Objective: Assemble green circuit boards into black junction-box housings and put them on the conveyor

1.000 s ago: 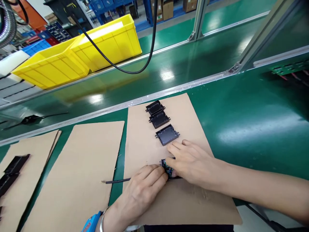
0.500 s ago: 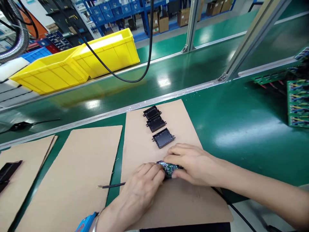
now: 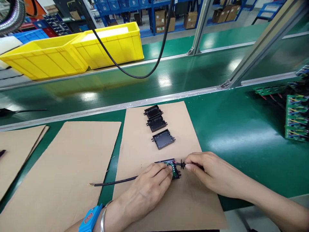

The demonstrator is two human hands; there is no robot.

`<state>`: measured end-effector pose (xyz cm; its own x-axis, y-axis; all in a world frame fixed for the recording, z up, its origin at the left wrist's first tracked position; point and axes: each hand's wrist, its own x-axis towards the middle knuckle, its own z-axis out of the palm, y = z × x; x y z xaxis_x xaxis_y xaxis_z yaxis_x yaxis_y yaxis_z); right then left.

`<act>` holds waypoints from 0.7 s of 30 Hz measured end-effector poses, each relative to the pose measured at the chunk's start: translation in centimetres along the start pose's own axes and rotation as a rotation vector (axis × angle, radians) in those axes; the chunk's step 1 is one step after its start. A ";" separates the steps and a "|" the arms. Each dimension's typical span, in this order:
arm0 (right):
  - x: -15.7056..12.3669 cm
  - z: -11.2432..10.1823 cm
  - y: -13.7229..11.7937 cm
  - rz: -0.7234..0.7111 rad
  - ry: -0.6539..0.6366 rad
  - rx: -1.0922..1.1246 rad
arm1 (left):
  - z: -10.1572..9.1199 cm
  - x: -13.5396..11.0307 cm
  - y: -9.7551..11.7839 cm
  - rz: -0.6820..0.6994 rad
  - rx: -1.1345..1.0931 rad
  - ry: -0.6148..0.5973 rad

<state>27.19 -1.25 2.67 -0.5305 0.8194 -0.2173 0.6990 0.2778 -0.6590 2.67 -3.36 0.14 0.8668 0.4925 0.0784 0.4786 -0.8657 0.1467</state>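
A green circuit board (image 3: 173, 167) sits in a black plastic case (image 3: 178, 176) on the cardboard. My left hand (image 3: 149, 183) lies over its left part, fingers curled onto the board and case and hiding much of both. Between thumb and fingertips, my right hand (image 3: 205, 169) pinches a black cable (image 3: 201, 166) just right of the case. A ribbed black strain relief (image 3: 182, 164) and thin red and dark wires show between that hand and the board. Another black cable (image 3: 116, 182) comes out from under my left hand, its bare end pointing left.
Several black case halves (image 3: 163, 139) lie in a column farther up the cardboard sheet (image 3: 135, 141). More cardboard (image 3: 79, 154) covers the bench at left. Wired green boards (image 3: 296, 119) stand at right. Yellow bins (image 3: 113, 45) sit beyond the metal rail, with a hanging cable (image 3: 135, 76) in front.
My right hand has moved off the board to the right and now grips the cable at its strain relief. My left hand has shifted right over the board. The camera view has turned slightly.
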 end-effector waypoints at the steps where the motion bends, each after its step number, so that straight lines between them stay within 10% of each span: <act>1: 0.3 -0.2 -0.3 -0.018 -0.021 -0.015 | 0.0 0.0 0.1 -0.002 -0.007 0.010; 14: 5.1 -2.3 -0.5 -0.085 -0.449 -0.118 | 0.2 0.2 0.0 -0.068 0.012 0.035; 21: 4.9 -0.7 -2.0 -0.053 -0.364 -0.433 | 0.3 0.9 1.1 -0.069 0.095 -0.059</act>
<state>23.53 2.53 3.39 -0.6474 0.5946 -0.4768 0.7594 0.5565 -0.3370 4.04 -3.90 0.07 0.8370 0.5471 0.0131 0.5457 -0.8362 0.0552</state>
